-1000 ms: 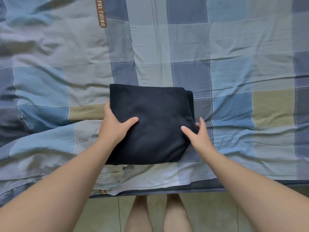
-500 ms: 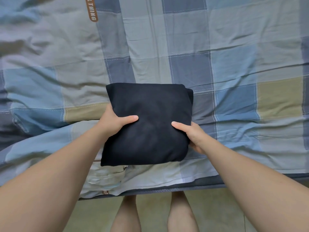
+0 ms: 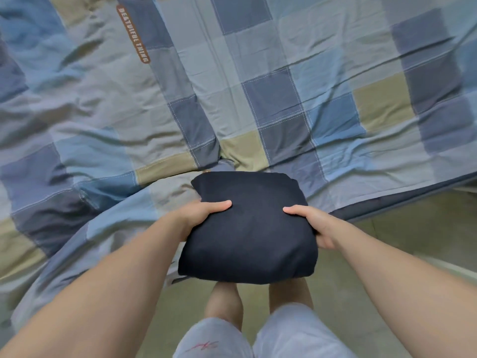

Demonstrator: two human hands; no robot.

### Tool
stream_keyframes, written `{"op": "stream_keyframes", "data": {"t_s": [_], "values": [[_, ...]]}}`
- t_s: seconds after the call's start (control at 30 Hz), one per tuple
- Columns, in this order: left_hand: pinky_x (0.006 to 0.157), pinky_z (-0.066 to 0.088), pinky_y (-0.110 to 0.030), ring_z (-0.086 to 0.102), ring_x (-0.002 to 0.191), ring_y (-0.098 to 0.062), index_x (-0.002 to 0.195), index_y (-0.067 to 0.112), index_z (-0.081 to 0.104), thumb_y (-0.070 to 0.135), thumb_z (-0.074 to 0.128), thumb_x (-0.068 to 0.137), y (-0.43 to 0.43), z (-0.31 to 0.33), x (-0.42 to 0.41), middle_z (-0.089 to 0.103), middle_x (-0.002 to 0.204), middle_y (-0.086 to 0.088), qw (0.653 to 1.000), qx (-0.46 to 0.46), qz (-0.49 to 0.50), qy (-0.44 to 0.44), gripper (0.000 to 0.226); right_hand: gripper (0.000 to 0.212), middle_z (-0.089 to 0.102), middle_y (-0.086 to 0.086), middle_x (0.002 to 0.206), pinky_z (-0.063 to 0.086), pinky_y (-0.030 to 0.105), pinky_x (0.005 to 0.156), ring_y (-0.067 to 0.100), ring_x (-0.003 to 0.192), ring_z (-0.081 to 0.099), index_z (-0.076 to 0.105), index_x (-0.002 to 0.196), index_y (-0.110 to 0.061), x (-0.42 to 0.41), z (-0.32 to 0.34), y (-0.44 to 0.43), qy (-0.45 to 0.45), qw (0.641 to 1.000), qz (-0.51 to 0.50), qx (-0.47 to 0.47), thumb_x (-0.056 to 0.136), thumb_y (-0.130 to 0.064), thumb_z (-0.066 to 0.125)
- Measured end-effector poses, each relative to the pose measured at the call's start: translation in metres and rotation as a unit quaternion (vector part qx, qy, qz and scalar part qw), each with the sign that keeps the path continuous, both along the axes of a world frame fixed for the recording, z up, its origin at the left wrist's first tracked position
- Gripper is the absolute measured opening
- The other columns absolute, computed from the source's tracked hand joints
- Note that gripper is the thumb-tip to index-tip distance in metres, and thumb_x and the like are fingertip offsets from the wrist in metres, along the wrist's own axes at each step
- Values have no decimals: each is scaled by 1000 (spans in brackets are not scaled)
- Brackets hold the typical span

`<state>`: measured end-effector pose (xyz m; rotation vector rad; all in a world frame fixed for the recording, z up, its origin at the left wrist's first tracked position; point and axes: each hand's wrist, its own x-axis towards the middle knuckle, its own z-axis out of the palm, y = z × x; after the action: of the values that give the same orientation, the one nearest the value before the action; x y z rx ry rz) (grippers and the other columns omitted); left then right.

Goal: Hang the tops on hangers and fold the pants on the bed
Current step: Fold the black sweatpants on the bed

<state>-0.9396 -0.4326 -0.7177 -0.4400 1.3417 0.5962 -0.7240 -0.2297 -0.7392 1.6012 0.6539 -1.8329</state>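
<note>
Both hands grasp the folded pants point(image 3: 247, 228), a thick, dark navy bundle folded into a rough square. The left hand point(image 3: 198, 215) grips the bundle's left edge, with its thumb laid flat across the top cloth and pointing inward. Its fingers are curled underneath and out of sight. The right hand point(image 3: 315, 226) grips the opposite edge the same way: the thumb lies on top and points toward the left thumb, and the fingers wrap under the right side, where some of them show below the edge. The two thumbs are well apart, with bare dark cloth between them.

The bundle sits between the two grips. Its near half hangs over the floor point(image 3: 400, 249) and above the person's knees point(image 3: 224, 298). Its far edge lies across the border of the bed point(image 3: 402, 198); from this angle I cannot tell whether that edge rests on the bedding or is lifted just clear of it. Below the grips, pale shorts point(image 3: 296, 332) show at the bottom of the view.

Beyond the hands, the checked cover point(image 3: 271, 99) spreads over the bed in blue, grey and olive squares. It is creased, most of all to the left of the left hand, where it bunches and slopes off the bed's edge. Far past the left grip, a brown label point(image 3: 133, 34) with pale lettering runs slantwise on the cover.
</note>
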Motion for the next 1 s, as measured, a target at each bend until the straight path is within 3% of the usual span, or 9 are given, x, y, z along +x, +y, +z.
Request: {"op": "stream_keyframes", "data": {"t_s": [0.17, 0.37, 0.57, 0.63, 0.8, 1.0], "values": [[77, 55, -35, 75, 90, -23, 119, 13, 68, 41, 72, 87, -30, 57, 27, 76, 108, -9, 999, -21, -22, -34, 43, 36, 76, 8, 109, 55, 37, 84, 27, 96, 74, 71, 116, -14, 43, 71, -50, -16, 995, -94, -12, 87, -35, 71], [89, 55, -39, 70, 109, -30, 122, 11, 68, 40, 75, 85, -45, 115, 65, 74, 113, -12, 999, -11, -40, -23, 48, 36, 77, 8, 106, 54, 37, 90, 28, 100, 72, 71, 116, -13, 93, 146, -92, -32, 988, -150, 13, 86, -34, 72], [85, 58, -39, 72, 104, -31, 126, 10, 66, 32, 79, 82, -15, 170, 107, 74, 115, -14, 994, 64, -84, 7, 51, 38, 76, 10, 107, 54, 39, 94, 30, 102, 72, 71, 117, -12, 156, 211, -113, -31, 963, -260, 68, 84, -32, 74], [85, 59, -40, 72, 103, -31, 127, 10, 65, 30, 81, 81, 2, 187, 125, 74, 114, -14, 988, 98, -114, 18, 52, 37, 77, 10, 106, 55, 38, 89, 29, 100, 72, 71, 116, -13, 178, 232, -118, -33, 947, -306, 93, 84, -31, 74], [95, 56, -50, 73, 99, -33, 127, 15, 63, 34, 89, 72, 56, 227, 187, 75, 110, -13, 963, 157, -217, 36, 64, 40, 76, 10, 108, 50, 45, 103, 31, 106, 71, 72, 117, -13, 251, 281, -131, -27, 894, -419, 158, 82, -32, 77], [72, 60, -36, 76, 86, -27, 117, 19, 65, 26, 82, 82, 111, 284, 306, 78, 97, -8, 916, 238, -319, 49, 40, 36, 77, 10, 105, 51, 45, 102, 31, 103, 71, 72, 114, -13, 359, 331, -158, -23, 806, -547, 224, 84, -31, 75]]}}
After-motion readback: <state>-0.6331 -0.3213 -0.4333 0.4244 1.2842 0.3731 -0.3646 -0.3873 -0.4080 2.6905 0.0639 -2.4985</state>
